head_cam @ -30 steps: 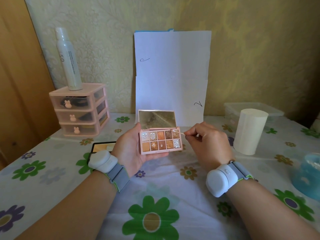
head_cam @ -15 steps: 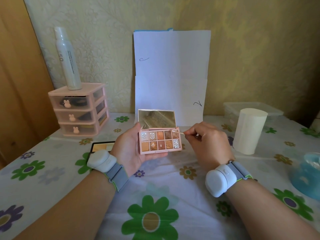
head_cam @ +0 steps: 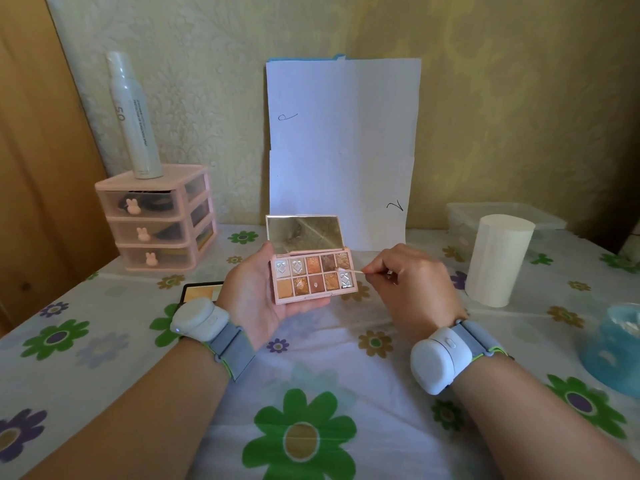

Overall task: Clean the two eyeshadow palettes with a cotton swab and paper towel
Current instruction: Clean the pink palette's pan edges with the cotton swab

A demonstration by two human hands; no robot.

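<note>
Warm, dim daylight, yellowish cast. Soft shadows under forearms on tabletop [head_cam: 104, 341]. Palette mirror [head_cam: 304, 234] reflects dull gold glare. Wide-angle bending at edges; corners slightly soft.

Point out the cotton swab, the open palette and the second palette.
cotton swab [head_cam: 350, 270], head view, middle of stick.
open palette [head_cam: 313, 277], head view, centre of pans.
second palette [head_cam: 202, 292], head view, exposed pan area.

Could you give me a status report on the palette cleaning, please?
Left hand holds open pink eyeshadow palette. Right hand pinches white cotton swab, tip at right-end pans. Nothing obstructing.
</note>
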